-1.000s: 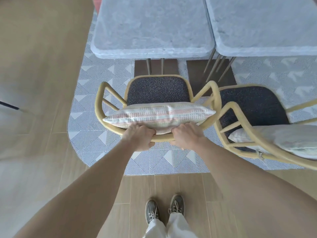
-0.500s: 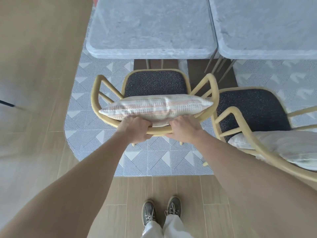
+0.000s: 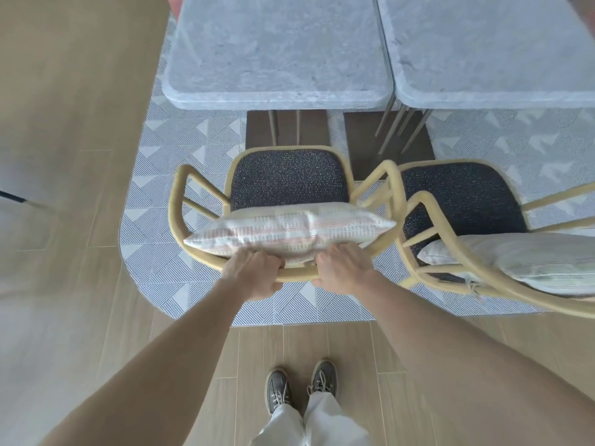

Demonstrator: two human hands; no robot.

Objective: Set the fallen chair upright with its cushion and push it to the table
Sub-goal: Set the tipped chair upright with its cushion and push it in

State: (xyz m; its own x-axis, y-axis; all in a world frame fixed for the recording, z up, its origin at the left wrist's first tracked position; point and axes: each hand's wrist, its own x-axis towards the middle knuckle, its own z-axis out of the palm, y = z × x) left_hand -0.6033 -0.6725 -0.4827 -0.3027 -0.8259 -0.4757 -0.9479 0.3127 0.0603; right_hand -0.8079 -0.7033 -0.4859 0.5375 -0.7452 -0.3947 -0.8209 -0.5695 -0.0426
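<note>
The yellow-framed chair with a dark speckled seat stands upright on the patterned rug, facing the grey stone table. A striped cushion leans against its backrest. My left hand and my right hand both grip the top rail of the backrest, side by side. The seat's front edge is short of the table's near edge.
A second yellow chair with a pale cushion stands close on the right, its arm nearly touching the first chair's arm. A second grey table adjoins on the right. Dark table bases sit under the tables. My feet are on wooden floor.
The chair has shifted forward toward the table with both hands still on the backrest rail.
</note>
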